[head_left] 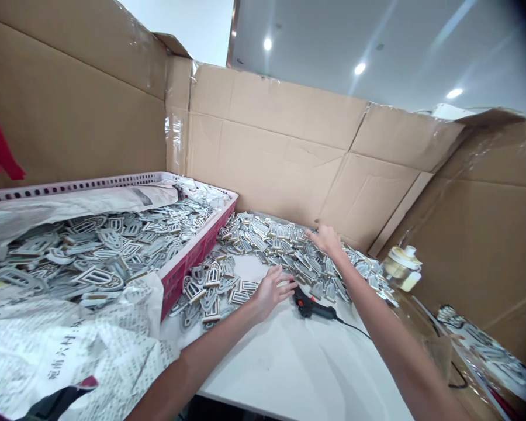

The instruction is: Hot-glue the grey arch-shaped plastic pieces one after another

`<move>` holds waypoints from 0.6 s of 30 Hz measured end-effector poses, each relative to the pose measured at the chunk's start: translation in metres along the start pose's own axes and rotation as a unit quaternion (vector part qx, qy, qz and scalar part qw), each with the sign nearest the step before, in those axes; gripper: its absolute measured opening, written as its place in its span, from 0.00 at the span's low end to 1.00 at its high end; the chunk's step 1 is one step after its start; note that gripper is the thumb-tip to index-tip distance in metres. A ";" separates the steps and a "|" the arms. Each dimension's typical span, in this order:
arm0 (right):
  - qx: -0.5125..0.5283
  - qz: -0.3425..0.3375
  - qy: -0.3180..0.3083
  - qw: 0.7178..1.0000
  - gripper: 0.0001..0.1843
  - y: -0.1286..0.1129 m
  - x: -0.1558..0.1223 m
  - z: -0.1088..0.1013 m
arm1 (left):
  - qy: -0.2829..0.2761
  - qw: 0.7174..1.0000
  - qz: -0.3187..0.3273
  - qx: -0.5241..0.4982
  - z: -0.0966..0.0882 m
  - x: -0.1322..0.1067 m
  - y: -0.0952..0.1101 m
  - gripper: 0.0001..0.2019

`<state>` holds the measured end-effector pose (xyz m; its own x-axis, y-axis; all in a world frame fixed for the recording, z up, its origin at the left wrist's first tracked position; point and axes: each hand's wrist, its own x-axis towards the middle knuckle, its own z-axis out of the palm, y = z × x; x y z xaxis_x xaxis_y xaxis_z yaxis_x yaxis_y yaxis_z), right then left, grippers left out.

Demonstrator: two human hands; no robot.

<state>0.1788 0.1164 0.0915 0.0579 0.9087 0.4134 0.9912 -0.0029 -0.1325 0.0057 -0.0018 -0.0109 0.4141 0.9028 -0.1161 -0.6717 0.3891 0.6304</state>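
Observation:
My left hand lies on the white table with its fingers spread, holding nothing. It is just above a black glue gun and beside a loose heap of grey and white arched badges. My right hand reaches farther out, fingertips resting on a larger spread of the same badges. It appears to hold nothing. A pink perforated plastic crate to the left is lined with newspaper and filled with larger badges.
Cardboard sheets wall the table's far side and right. A jar with a white lid stands beyond my right arm, and a cable runs from the glue gun. Crumpled newspaper covers the near left. More badges lie low at the right.

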 end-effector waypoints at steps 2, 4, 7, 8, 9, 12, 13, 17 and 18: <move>0.044 -0.018 0.042 0.998 0.30 0.000 -0.007 -0.005 | 0.000 1.000 -0.006 0.005 0.001 -0.001 0.000 0.18; 0.099 -0.054 0.078 0.991 0.26 -0.004 -0.021 -0.012 | 0.001 1.000 -0.013 0.016 0.001 -0.002 -0.002 0.17; 0.167 -0.119 0.077 0.976 0.21 -0.021 -0.048 -0.019 | 0.002 0.999 -0.005 0.042 -0.001 -0.001 -0.003 0.15; 0.185 -0.144 0.064 0.970 0.20 -0.028 -0.058 -0.020 | 0.005 0.999 0.003 0.052 -0.003 0.001 -0.004 0.14; 0.199 -0.175 0.040 0.963 0.18 -0.036 -0.067 -0.021 | 0.012 0.998 0.010 0.062 -0.005 0.002 -0.005 0.13; 0.212 -0.281 -0.075 0.933 0.12 -0.059 -0.091 -0.020 | 0.039 0.993 0.031 0.103 -0.009 0.008 -0.008 0.10; 0.210 -0.306 -0.108 0.922 0.10 -0.065 -0.095 -0.018 | 0.040 0.991 0.035 0.124 -0.010 0.008 -0.009 0.09; 0.199 -0.318 -0.197 0.906 0.11 -0.082 -0.093 -0.003 | -0.032 0.976 0.012 0.215 -0.005 0.003 -0.011 0.09; 0.193 -0.316 -0.229 0.900 0.12 -0.084 -0.089 0.003 | -0.077 0.967 0.000 0.245 -0.004 0.000 -0.010 0.09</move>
<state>0.0900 0.0370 0.0631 -0.6460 0.7548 0.1138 0.6880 0.6403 -0.3414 0.0103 -0.0049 -0.0199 0.5255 0.8505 -0.0235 -0.3168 0.2212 0.9224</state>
